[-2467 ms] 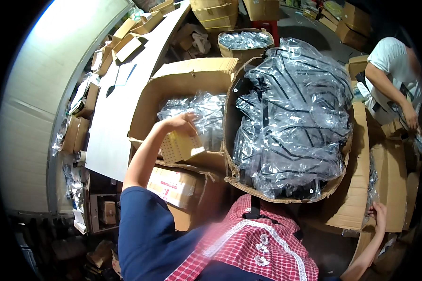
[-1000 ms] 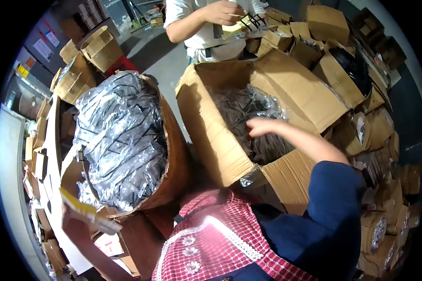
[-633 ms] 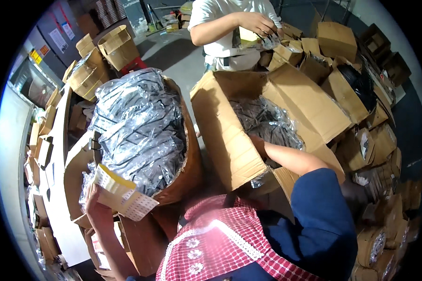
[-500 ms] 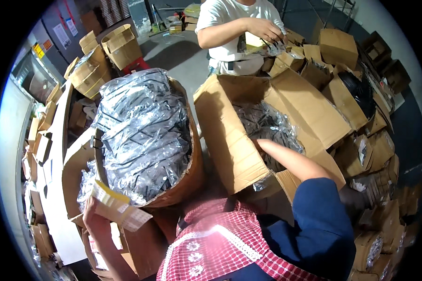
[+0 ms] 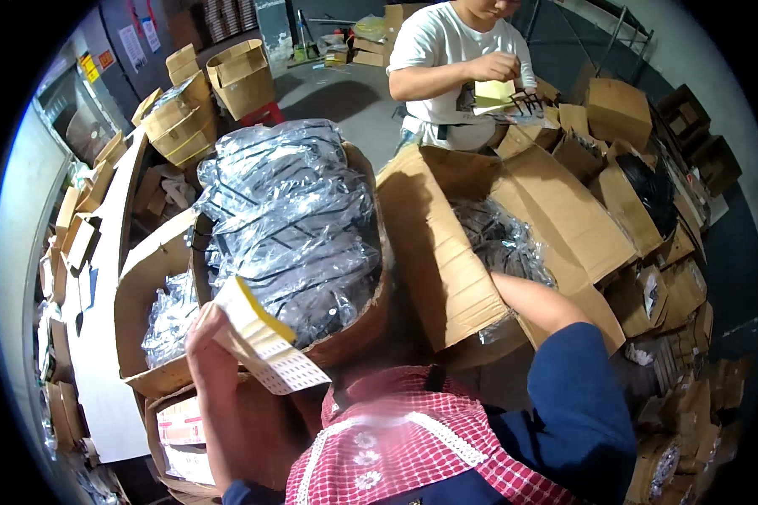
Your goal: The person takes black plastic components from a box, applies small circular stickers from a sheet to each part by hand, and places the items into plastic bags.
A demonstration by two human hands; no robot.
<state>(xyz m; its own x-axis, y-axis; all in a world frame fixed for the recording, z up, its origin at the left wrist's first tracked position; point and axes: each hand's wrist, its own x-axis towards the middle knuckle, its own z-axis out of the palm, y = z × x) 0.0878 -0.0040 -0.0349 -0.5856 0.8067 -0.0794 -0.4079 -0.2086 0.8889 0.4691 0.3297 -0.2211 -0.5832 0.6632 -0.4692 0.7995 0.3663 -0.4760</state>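
Pinched in my left hand [image 5: 206, 332] is a stack of label sheets [image 5: 265, 349], white with small printed labels and a yellow edge. It is held in front of a tall carton [image 5: 370, 316] piled with black items in clear plastic bags [image 5: 290, 227]. My right forearm [image 5: 535, 301] reaches over the edge of an open carton [image 5: 434, 261]. More bagged dark items [image 5: 514, 240] lie inside that one. The carton wall hides my right hand and its fingers, so what it touches cannot be seen.
Across from me a person in a white shirt [image 5: 455, 63] holds a yellowish pad and dark pronged items. Stacked cartons [image 5: 619, 109] crowd the right side. A smaller carton with bagged pieces [image 5: 173, 320] and a long white board [image 5: 101, 370] stand at the left.
My left hand has moved right and up with the label sheets, which now show more of their printed face. My right forearm is deeper in the carton. The view has shifted slightly left.
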